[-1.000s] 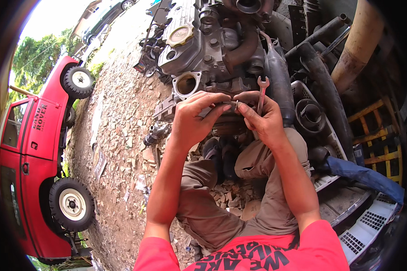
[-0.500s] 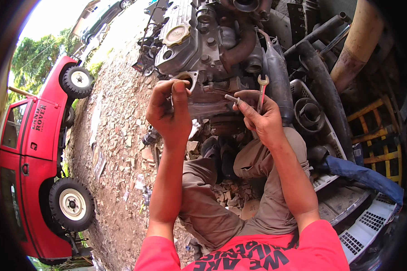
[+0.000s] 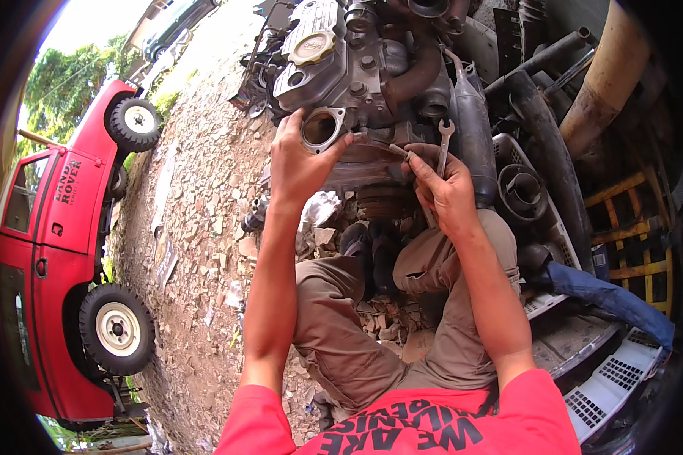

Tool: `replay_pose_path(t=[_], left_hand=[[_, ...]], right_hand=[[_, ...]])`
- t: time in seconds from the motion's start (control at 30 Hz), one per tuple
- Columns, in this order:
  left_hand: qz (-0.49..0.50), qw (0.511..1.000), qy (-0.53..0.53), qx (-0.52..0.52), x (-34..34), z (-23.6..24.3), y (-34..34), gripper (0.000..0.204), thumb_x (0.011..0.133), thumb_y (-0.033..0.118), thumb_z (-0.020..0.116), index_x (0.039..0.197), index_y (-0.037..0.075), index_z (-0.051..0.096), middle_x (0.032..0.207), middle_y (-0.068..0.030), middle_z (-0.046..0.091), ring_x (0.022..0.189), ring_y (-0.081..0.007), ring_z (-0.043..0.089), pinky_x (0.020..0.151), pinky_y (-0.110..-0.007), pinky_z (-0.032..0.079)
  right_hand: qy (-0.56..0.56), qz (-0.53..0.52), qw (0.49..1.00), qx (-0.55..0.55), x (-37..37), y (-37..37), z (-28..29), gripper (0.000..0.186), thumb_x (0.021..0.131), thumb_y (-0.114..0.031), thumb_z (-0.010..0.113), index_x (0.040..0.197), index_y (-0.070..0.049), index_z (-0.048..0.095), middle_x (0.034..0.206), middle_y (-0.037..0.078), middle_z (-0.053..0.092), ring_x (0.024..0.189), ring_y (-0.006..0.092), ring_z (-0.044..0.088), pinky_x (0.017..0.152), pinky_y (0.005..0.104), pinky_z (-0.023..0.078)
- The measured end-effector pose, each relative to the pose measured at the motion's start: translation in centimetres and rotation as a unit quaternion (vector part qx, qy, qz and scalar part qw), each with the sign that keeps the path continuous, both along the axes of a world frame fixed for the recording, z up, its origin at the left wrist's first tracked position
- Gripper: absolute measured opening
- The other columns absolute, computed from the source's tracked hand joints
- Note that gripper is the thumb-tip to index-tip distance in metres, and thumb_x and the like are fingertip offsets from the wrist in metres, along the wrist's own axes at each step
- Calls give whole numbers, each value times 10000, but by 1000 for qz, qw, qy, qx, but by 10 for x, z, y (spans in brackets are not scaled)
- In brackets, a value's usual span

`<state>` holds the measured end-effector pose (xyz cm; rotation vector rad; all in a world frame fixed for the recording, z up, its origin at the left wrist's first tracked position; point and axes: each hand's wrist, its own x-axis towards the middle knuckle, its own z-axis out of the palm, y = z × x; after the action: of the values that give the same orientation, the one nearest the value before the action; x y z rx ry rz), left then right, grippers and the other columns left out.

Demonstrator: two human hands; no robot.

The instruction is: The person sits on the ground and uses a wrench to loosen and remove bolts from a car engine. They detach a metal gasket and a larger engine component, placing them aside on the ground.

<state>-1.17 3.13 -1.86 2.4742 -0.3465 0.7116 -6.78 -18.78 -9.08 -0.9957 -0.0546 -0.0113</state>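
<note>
My left hand (image 3: 297, 173) grips a round metal flange (image 3: 339, 124) with a wide central hole, fingers along its left edge and thumb at its lower right. The flange is held up against or just in front of the engine block (image 3: 372, 106); whether it touches cannot be told. A short bolt (image 3: 397, 150) is pinched between the thumb and fingers of my right hand (image 3: 449, 193), pointing left toward the flange. That same hand also keeps hold of a wrench (image 3: 444, 140), its open jaw upward.
Right of the engine lie a grey cylindrical canister (image 3: 474, 144), dark pipes (image 3: 546, 136), a white plastic crate (image 3: 615, 383) and a blue cloth (image 3: 611, 296). Broken stone covers the ground (image 3: 197, 227) at left, where a red vehicle (image 3: 53, 265) stands. Crumpled white material (image 3: 322, 206) lies below the engine.
My left hand has turned the flange so its opening shows more fully, and the fingers have spread around its rim. My right hand has stayed close by with bolt and wrench.
</note>
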Motion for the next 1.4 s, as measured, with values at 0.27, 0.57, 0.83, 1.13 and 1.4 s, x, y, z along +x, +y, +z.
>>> replay_pose_path(t=[0.27, 0.57, 0.83, 1.13, 1.4], left_hand=[[2, 999, -16, -28, -12, 5, -16, 669, 760, 241, 848, 1274, -76, 559, 1238, -222, 580, 1159, -353, 580, 1011, -418, 457], [-213, 977, -26, -18, -35, 26, -55, 371, 793, 55, 776, 1154, 53, 687, 949, -97, 693, 915, -250, 678, 795, -350, 532], [-300, 952, 36, -50, -26, 3, -60, 193, 801, 33, 776, 989, 25, 733, 936, -75, 705, 816, -186, 673, 734, -306, 531], [-266, 961, 54, -56, -33, 7, -58, 93, 860, 62, 730, 917, -6, 702, 806, -97, 663, 653, -225, 627, 605, -322, 480], [-202, 969, 102, -101, -41, 9, -62, 269, 1005, 190, 588, 883, -35, 672, 674, -127, 591, 607, -216, 580, 594, -336, 461]], right_hand=[[48, 52, 992, 104, 6, -10, 0, 232, 995, -242, 631, 1053, -22, 675, 848, 61, 675, 446, 20, 316, 396, 209, 248], [77, 43, 987, 135, 6, -15, -1, 234, 995, -277, 636, 998, -44, 658, 812, 32, 654, 440, 12, 316, 387, 202, 245], [41, 48, 993, 96, 3, -10, 0, 212, 985, -260, 653, 965, -49, 667, 767, 23, 637, 442, 13, 324, 393, 201, 263], [5, 29, 998, 63, -4, -9, 8, 260, 969, -255, 678, 1102, -31, 675, 790, 55, 680, 464, 18, 390, 410, 203, 291], [-57, 42, 997, 19, -14, -2, 14, 331, 900, -107, 748, 1202, -19, 646, 895, 37, 723, 598, -4, 522, 472, 168, 338]])
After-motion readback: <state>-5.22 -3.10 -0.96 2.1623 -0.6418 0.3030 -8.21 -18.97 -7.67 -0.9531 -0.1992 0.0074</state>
